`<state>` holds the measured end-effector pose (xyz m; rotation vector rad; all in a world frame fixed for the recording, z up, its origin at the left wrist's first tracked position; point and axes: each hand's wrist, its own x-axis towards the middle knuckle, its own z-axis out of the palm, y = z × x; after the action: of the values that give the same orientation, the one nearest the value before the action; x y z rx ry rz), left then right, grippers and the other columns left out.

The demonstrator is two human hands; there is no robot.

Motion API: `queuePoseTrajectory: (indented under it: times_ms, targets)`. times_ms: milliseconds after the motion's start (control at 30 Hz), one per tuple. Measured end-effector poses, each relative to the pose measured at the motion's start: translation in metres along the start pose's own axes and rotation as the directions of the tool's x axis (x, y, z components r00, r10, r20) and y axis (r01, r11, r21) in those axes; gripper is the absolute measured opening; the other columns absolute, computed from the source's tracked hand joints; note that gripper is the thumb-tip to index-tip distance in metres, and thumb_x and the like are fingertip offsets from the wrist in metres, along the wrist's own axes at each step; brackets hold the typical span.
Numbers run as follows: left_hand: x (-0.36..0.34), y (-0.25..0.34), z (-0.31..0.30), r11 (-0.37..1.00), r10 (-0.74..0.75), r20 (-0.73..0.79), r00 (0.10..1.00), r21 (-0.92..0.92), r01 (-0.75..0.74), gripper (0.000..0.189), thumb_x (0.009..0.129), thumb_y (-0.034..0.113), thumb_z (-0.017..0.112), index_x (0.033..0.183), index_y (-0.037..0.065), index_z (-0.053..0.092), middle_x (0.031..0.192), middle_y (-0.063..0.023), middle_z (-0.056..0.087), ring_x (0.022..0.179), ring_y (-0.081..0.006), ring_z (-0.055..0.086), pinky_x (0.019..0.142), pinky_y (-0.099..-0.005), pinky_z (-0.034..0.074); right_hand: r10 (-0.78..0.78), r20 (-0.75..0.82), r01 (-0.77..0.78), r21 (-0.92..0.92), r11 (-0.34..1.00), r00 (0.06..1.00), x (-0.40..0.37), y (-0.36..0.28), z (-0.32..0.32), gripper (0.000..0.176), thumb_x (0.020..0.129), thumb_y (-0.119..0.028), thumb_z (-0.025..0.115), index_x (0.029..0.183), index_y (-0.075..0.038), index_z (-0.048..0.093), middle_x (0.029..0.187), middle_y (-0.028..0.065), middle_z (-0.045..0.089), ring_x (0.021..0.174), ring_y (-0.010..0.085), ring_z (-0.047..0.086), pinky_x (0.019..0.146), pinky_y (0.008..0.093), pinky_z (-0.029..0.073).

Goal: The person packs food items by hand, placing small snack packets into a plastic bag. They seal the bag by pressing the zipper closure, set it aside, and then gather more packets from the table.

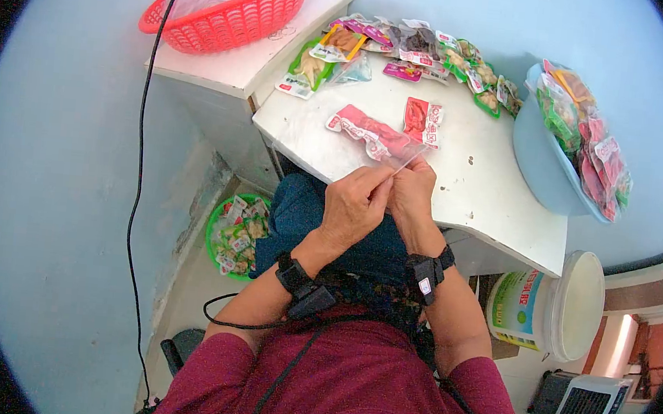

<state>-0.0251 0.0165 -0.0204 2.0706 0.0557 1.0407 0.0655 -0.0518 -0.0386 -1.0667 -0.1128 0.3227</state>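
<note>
Both my hands are at the table's front edge, closed on the near end of a clear plastic bag (pixel 408 157). My left hand (pixel 353 206) pinches it with bent fingers, and my right hand (pixel 413 192) grips it right alongside, the two touching. A red and white snack packet (pixel 371 132) lies just beyond my fingers; it seems to be inside or under the clear film. Slightly farther right, a second red packet (pixel 422 123) lies flat on the white table (pixel 477 168). My fingertips are partly hidden.
Several assorted snack packets (pixel 420 45) line the back of the table. A blue basin (pixel 537 158) heaped with packets stands right. A red basket (pixel 234 17) holds clear bags at upper left. Below are a green basket (pixel 212 224) of packets and a white bucket (pixel 577 307). A black cable (pixel 136 182) hangs left.
</note>
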Motion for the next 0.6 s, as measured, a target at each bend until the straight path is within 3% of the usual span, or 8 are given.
queuePoseTrajectory:
  times_ms: [167,600]
  targets:
    - [-0.0006,-0.0012,0.0013,1.000,0.006,-0.014,1.000,-0.002,-0.006,0.014,0.082,0.005,0.065,0.096,0.002,0.066,0.084,-0.0154,0.067,0.067,-0.0273,0.065,0.057,-0.0338,0.051,0.057,0.021,-0.056,-0.006,0.998,0.998,-0.0053,-0.0089,0.0026,0.020,0.080,0.006,0.060,0.099,0.003,0.066,0.092,0.0098,0.068,0.075,0.0151,0.062,0.063,0.0270,0.051]
    - [-0.0003,-0.0001,-0.0011,1.000,-0.016,-0.003,1.000,-0.002,0.016,0.014,0.083,0.005,0.066,0.097,0.002,0.067,0.084,-0.0151,0.067,0.067,-0.0264,0.066,0.057,-0.0328,0.051,0.058,0.025,-0.059,0.033,0.998,0.998,-0.0053,-0.0069,0.0031,0.025,0.080,0.008,0.057,0.103,0.006,0.066,0.092,0.0103,0.068,0.076,0.0150,0.063,0.064,0.0258,0.051]
